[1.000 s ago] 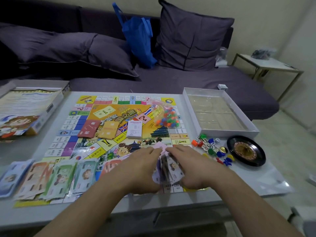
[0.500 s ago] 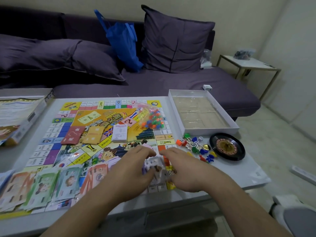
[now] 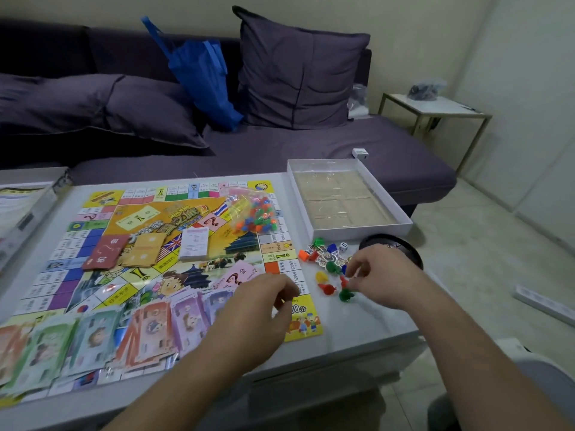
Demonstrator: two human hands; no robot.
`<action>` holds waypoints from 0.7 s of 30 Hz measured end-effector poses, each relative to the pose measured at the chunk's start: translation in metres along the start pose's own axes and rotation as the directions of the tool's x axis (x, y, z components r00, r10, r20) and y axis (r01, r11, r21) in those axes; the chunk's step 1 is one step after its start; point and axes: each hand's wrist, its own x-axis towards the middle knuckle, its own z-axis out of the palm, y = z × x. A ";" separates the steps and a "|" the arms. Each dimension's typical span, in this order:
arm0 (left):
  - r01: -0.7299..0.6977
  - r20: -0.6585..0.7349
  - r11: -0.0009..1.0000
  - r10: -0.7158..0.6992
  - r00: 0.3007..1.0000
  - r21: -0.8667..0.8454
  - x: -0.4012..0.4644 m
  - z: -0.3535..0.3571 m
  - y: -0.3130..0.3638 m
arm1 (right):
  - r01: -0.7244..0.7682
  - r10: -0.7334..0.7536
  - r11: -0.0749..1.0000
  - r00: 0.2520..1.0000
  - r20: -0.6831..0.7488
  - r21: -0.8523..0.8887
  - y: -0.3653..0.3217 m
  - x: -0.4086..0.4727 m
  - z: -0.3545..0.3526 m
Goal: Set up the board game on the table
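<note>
The colourful game board (image 3: 93, 244) lies flat on the white table (image 3: 357, 325). Fanned paper money (image 3: 93, 340) runs along its near edge, ending in purple notes (image 3: 189, 315). Red (image 3: 105, 251), tan (image 3: 144, 250) and white (image 3: 194, 244) card decks and a bag of small houses (image 3: 255, 213) sit on the board. Coloured pawns (image 3: 326, 265) and a white die (image 3: 343, 246) lie just right of it. My right hand (image 3: 385, 275) reaches into the pawns, fingertips pinching at a red pawn (image 3: 343, 281). My left hand (image 3: 258, 306) hovers loosely curled over the board's near right corner, holding nothing.
The open white box tray (image 3: 404, 225) stands at the back right, a black roulette wheel (image 3: 410, 250) partly behind my right hand. The box lid (image 3: 18, 209) lies far left. A purple sofa (image 3: 311, 144) with cushions and a blue bag (image 3: 202, 76) runs behind the table.
Both hands let go of the purple notes, which now lie on the board. My right hand moved right to the pawns. My left hand stays over the board's near corner.
</note>
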 end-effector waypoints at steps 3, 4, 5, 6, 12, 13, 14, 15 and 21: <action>-0.022 -0.008 1.000 0.023 1.000 0.021 0.015 0.021 0.018 | 0.034 -0.030 0.996 0.998 0.055 -0.076 -0.001 0.001 0.009; -0.023 -0.016 0.999 0.023 1.000 0.037 0.022 0.028 0.024 | 0.032 -0.027 0.995 0.998 0.057 -0.092 0.001 0.001 0.011; -0.019 -0.026 0.998 0.021 0.999 0.054 0.029 0.036 0.030 | 0.027 -0.021 0.995 0.998 0.058 -0.101 0.003 0.002 0.012; -0.016 -0.040 0.997 0.019 0.999 0.074 0.036 0.043 0.034 | 0.026 -0.019 0.994 0.998 0.060 -0.109 0.006 0.002 0.012; 0.002 0.022 0.969 -0.007 1.000 0.246 0.066 0.070 0.043 | -0.029 0.041 0.989 0.996 0.079 -0.142 0.029 -0.003 0.005; -0.007 0.044 0.967 -0.005 0.999 0.254 0.068 0.074 0.043 | -0.043 0.054 0.989 0.995 0.080 -0.143 0.033 -0.005 0.003; -0.020 0.054 0.968 0.007 0.999 0.251 0.068 0.077 0.044 | -0.060 0.071 0.987 0.995 0.075 -0.146 0.037 -0.007 0.002; -0.034 0.057 0.970 0.021 0.998 0.240 0.067 0.081 0.044 | -0.080 0.091 0.986 0.994 0.067 -0.149 0.042 -0.009 0.000; -0.130 0.028 0.982 0.127 0.992 0.140 0.064 0.100 0.060 | -0.167 0.168 0.974 0.986 -0.007 -0.153 0.059 -0.019 -0.010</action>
